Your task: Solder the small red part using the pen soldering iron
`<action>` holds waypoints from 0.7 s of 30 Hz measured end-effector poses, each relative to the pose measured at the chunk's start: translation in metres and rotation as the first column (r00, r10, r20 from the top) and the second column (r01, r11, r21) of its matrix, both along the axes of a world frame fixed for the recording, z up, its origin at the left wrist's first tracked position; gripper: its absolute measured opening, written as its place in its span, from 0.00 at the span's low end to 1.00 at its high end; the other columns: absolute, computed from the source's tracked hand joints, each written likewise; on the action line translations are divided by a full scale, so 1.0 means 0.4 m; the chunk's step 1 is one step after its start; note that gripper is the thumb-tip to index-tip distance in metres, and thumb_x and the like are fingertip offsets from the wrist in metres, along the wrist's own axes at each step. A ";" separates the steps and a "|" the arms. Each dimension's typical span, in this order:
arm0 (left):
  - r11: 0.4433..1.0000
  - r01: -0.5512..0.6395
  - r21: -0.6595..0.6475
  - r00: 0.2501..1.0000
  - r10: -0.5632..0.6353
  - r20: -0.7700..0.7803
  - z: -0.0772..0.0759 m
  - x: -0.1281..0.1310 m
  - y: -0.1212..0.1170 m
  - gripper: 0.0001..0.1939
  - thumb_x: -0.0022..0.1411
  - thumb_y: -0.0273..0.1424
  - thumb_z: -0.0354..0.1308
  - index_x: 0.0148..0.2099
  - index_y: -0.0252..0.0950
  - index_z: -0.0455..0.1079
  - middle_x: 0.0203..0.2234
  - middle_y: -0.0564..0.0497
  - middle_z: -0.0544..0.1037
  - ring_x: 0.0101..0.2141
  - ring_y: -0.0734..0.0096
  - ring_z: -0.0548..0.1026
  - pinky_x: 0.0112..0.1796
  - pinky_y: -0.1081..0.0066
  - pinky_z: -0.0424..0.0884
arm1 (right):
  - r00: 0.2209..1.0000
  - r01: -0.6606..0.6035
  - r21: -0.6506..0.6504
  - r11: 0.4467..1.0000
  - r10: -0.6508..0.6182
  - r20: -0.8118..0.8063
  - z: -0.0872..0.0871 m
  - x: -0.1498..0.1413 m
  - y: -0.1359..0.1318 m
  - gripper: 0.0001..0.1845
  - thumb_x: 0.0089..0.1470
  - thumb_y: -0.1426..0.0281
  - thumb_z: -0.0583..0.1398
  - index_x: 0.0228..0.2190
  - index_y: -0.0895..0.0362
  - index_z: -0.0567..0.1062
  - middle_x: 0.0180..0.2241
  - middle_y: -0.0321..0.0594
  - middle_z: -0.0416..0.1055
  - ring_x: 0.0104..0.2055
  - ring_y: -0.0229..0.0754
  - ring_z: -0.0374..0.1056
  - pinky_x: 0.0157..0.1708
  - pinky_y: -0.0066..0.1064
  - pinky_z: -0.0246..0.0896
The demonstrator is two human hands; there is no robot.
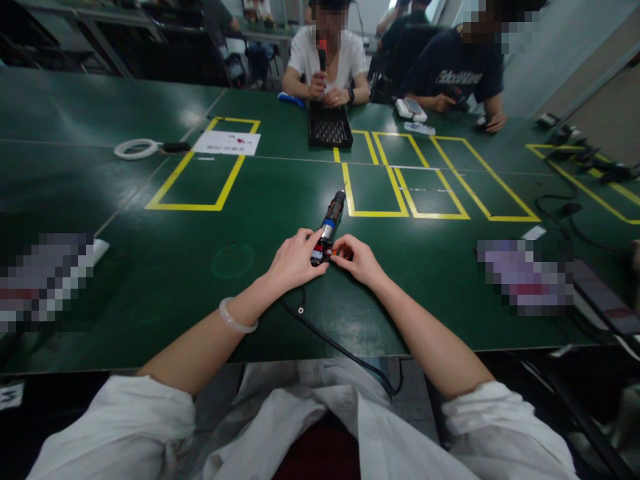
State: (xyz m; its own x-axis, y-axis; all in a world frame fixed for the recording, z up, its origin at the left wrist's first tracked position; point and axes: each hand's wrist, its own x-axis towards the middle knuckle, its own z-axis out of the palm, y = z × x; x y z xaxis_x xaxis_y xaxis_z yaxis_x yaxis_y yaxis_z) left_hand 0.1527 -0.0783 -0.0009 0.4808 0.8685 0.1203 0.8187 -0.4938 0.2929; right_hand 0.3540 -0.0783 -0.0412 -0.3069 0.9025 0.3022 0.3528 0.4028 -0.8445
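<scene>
Dim light, soft glare on tabletop [280, 180], stretched edges, distance perhaps blurred

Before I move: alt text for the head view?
The left hand holds the near end of a slim tool on a green table, the right hand at its side. A black cable runs off the near edge; a black tray stands beyond.

black tray [330, 141], coiled white cable [134, 156], printed white sheet [225, 143] overlapping a yellow tape outline [185, 207]
</scene>
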 end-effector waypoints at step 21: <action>0.992 0.001 0.127 0.997 0.009 -0.075 -0.005 0.015 -0.014 0.36 0.61 0.41 0.56 0.67 0.33 0.57 0.52 0.39 0.68 0.49 0.51 0.71 0.52 0.58 0.66 | 1.000 0.019 0.147 0.989 -0.022 0.021 -0.005 0.002 0.003 0.01 0.54 0.72 0.65 0.32 0.56 0.77 0.35 0.39 0.66 0.35 0.38 0.65 0.35 0.30 0.63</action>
